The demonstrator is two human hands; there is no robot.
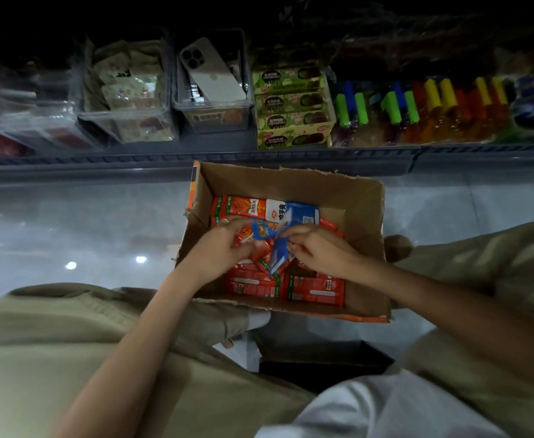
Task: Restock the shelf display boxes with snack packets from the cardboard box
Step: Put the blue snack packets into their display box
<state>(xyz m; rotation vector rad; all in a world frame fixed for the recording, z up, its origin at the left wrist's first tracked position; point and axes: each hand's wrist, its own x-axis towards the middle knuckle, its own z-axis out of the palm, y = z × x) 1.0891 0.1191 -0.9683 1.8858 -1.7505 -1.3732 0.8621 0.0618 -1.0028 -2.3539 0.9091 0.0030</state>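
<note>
White shirt (386, 409) at the very bottom, then khaki trousers (53, 336) with a knee out to each side, so the person's crouched on a shiny grey floor (69, 222). Between the knees sits the cardboard box (291, 184), open on top and lined with flat orange packets (316, 289). Both hands are down in it. Right hand (316, 248) pinches a blue packet (278, 259) that's standing on edge in the middle. Left hand (221, 245) has its fingers curled over the orange ones, tips right at a small blue packet (261, 230), but it's too blurry to tell if it's actually gripping. Past the box is the shelf (196, 156): clear bins (123, 116) on the left, a phone (212, 74) lying in one, green display boxes (291, 121) centre, coloured tubes (433, 102) right.
</note>
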